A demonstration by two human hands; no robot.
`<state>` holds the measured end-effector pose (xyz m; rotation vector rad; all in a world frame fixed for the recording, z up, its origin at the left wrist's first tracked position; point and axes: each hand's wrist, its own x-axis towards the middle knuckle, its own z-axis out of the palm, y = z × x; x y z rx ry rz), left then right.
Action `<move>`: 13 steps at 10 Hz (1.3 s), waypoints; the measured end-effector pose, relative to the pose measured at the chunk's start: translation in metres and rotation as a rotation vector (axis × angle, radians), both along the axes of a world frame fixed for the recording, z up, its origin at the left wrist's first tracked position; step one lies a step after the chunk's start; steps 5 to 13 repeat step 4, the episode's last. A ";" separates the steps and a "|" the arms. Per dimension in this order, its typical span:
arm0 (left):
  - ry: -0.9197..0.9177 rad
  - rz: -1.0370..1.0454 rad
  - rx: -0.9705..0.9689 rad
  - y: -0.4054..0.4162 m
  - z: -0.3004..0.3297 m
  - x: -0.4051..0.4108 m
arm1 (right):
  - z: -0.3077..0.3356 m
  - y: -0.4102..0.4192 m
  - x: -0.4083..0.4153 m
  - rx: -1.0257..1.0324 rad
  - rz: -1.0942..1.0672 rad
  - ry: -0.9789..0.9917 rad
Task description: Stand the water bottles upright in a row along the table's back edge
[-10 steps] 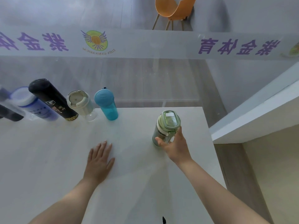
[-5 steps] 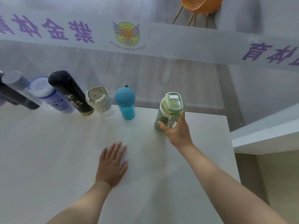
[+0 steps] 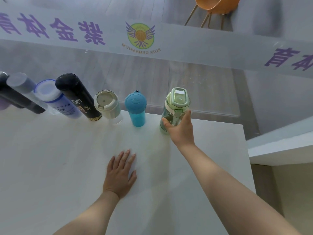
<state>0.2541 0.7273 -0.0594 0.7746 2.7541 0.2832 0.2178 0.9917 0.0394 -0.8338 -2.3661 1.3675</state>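
Observation:
My right hand (image 3: 181, 129) grips a pale green bottle (image 3: 175, 106) that stands upright near the back edge of the white table (image 3: 67, 167), just right of a blue bottle (image 3: 136, 107). Leftward the row continues with a clear bottle with a cream lid (image 3: 108, 105), a tall black flask (image 3: 77, 96), a blue-purple bottle with a white cap (image 3: 55, 99), a frosted grey bottle (image 3: 22, 85) and a dark bottle (image 3: 10, 97) at the frame's left edge. My left hand (image 3: 120, 175) lies flat on the table, fingers apart, holding nothing.
A glass wall with purple lettering and a round logo (image 3: 140, 35) rises right behind the table. An orange chair (image 3: 215, 5) stands beyond it. The table's right edge (image 3: 247, 158) drops off beside a white ledge (image 3: 279, 146).
My right hand has carried the green bottle from the middle right of the table back to the rear edge, next to the blue bottle. My left hand stayed flat.

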 end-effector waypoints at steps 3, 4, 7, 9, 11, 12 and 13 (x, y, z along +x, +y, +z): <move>-0.002 -0.008 -0.001 -0.001 0.002 0.000 | 0.010 0.008 0.005 -0.082 0.111 -0.038; -0.021 0.012 0.044 0.000 0.003 0.003 | 0.023 0.015 0.021 -0.146 0.104 -0.074; -0.021 0.012 0.044 0.000 0.003 0.003 | 0.023 0.015 0.021 -0.146 0.104 -0.074; -0.021 0.012 0.044 0.000 0.003 0.003 | 0.023 0.015 0.021 -0.146 0.104 -0.074; -0.021 0.012 0.044 0.000 0.003 0.003 | 0.023 0.015 0.021 -0.146 0.104 -0.074; -0.021 0.012 0.044 0.000 0.003 0.003 | 0.023 0.015 0.021 -0.146 0.104 -0.074; -0.021 0.012 0.044 0.000 0.003 0.003 | 0.023 0.015 0.021 -0.146 0.104 -0.074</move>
